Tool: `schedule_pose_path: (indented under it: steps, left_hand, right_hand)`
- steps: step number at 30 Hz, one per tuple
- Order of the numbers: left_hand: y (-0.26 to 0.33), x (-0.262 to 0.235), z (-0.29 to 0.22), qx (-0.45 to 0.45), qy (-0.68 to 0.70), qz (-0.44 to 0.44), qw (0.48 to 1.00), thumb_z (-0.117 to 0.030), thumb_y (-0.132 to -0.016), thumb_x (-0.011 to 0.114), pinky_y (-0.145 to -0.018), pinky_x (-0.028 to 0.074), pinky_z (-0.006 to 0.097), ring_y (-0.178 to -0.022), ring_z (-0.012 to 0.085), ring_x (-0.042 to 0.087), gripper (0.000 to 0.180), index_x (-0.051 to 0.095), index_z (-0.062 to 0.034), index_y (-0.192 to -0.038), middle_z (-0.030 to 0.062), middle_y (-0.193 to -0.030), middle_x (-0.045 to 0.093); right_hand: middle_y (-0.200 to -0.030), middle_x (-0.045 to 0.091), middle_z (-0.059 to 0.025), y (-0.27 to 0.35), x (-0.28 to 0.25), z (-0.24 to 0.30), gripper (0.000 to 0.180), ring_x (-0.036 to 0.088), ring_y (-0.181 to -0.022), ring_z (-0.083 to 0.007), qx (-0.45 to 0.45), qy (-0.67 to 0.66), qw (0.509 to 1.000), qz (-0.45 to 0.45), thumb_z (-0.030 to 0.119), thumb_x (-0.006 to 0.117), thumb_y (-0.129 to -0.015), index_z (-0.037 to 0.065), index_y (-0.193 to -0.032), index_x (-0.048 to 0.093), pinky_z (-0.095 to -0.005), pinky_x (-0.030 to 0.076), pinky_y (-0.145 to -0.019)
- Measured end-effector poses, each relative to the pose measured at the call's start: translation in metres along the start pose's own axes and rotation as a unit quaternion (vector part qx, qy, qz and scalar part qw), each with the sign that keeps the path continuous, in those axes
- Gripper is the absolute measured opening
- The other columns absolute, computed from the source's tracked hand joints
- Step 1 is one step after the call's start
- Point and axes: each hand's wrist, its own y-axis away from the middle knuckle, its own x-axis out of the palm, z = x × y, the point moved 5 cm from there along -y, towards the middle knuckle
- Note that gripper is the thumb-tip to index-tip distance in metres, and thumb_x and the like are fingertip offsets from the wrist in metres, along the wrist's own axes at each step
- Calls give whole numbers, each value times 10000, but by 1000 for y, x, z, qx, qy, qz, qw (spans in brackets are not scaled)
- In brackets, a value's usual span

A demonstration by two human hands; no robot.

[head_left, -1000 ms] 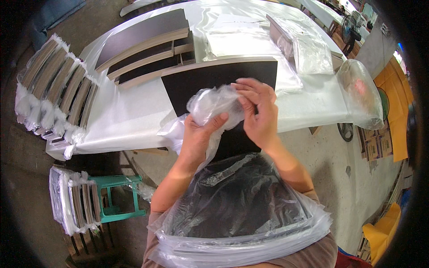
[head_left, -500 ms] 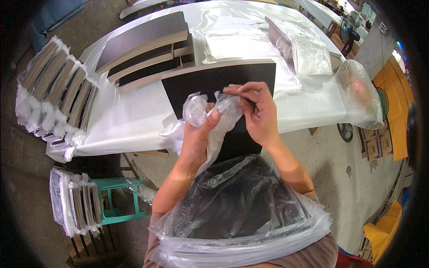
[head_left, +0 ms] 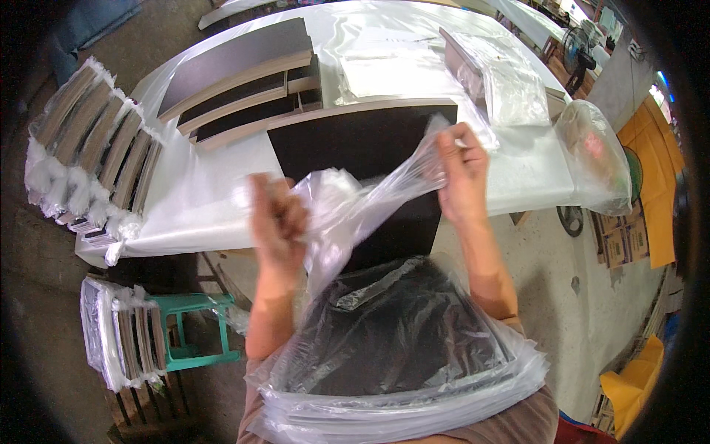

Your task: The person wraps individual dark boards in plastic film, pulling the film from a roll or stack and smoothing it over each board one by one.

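Observation:
A thin clear plastic bag (head_left: 362, 211) is stretched slantwise between my two hands, its lower part hanging bunched. My right hand (head_left: 464, 174) pinches its upper right end. Blurred by motion, my left hand (head_left: 279, 226) has its fingers curled at the bag's left side. Behind the bag, a flat black panel (head_left: 325, 144) with a pale edge leans out over the table's near edge. Against my body rests a stack of black panels wrapped in clear plastic (head_left: 392, 333).
The table (head_left: 200, 196) has a white sheet over it. Thick dark panels (head_left: 237, 63) are stacked at far left, wrapped bundles (head_left: 96, 140) at the left edge. Plastic sleeves (head_left: 514, 81) and a filled clear bag (head_left: 595, 159) lie right. A green stool (head_left: 200, 333) stands lower left.
My hands have moved apart, the right one up and rightward, the left one leftward. The bunched plastic bag is now drawn out long between them.

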Motion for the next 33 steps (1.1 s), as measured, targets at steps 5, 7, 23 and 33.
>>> schedule_pose_path:
  steps: [5,7,23,33]
  left_hand:
    - [36,-143,-157,302,-783,-281,466,-99,-746,580,-654,461,370,-801,305,597,291,478,54,-971,221,-874,598]
    - [68,-201,-209,194,-801,-428,370,-199,-739,601,-663,453,416,-799,370,578,379,464,-12,-1040,229,-863,586]
    - [4,83,18,212,-377,185,882,-67,-648,705,-772,425,281,-883,166,542,261,583,-23,-873,88,-986,568]
    - [-3,71,14,136,-193,234,943,-100,-700,682,-619,421,195,-724,95,524,358,468,-57,-984,42,-779,533]
  right_hand:
    - [-577,477,27,-10,-76,18,84,426,-520,-58,-69,57,993,-77,65,624,-747,48,-829,616,-180,364,-525]
    - [-601,496,15,-8,-76,32,153,435,-551,-80,-107,132,985,-28,35,652,-700,39,-852,635,-193,375,-569]
    - [-668,557,-66,17,33,19,122,556,-657,-99,-64,223,968,98,44,605,-756,-1,-758,492,-226,411,-561]
    - [-858,481,-78,12,38,32,130,473,-691,-181,-294,277,912,69,54,632,-707,-25,-709,529,-238,385,-589]
